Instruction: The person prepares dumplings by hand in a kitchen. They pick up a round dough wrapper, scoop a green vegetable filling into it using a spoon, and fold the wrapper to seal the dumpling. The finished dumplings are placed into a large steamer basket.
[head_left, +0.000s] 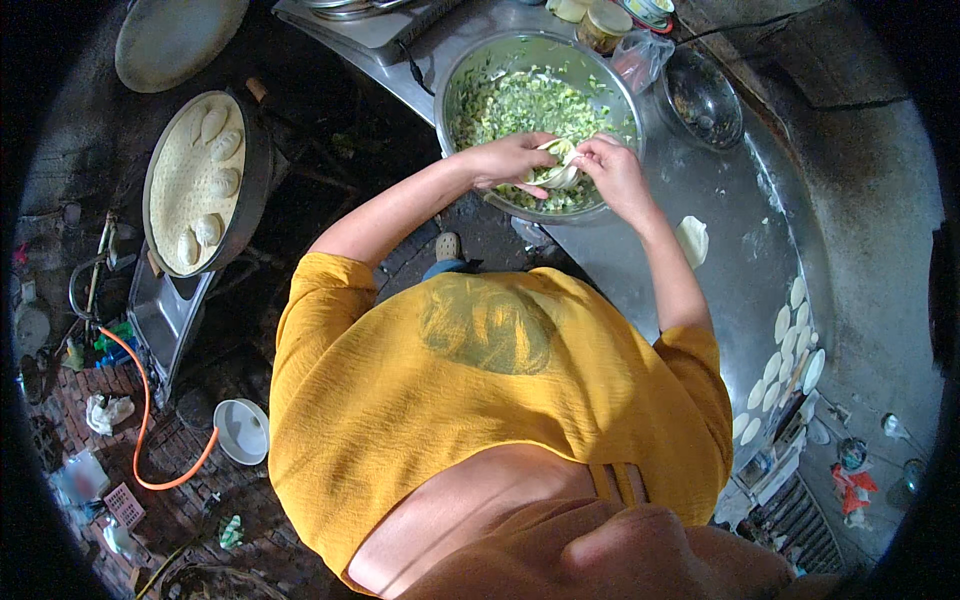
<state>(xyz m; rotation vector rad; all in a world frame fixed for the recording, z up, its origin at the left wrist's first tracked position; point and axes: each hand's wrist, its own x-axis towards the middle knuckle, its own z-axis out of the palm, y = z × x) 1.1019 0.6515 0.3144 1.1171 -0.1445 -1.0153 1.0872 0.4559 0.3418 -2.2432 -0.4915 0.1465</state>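
Observation:
My left hand (517, 161) cradles a round dough wrapper (555, 174) with chopped green filling in it, over the near part of a large metal bowl (639, 112). The fingertips of my right hand (609, 169) pinch the wrapper's right edge, where folds show. Chopped green and pale filling (525, 101) covers the inside of the bowl. To the right of my right forearm, a flat dough wrapper (693, 241) lies on the metal table. Several small dough rounds (781, 322) lie in rows further right. At the left, several pleated buns (225, 182) sit in a round steamer with a perforated pale liner (176, 180).
Glass jars (604, 26), a plastic bag (643, 58) and a dark metal bowl (701, 97) stand beyond the large bowl. A steel appliance (375, 30) is at the upper left. An orange hose (142, 420) runs to a white basin (241, 431) at the lower left.

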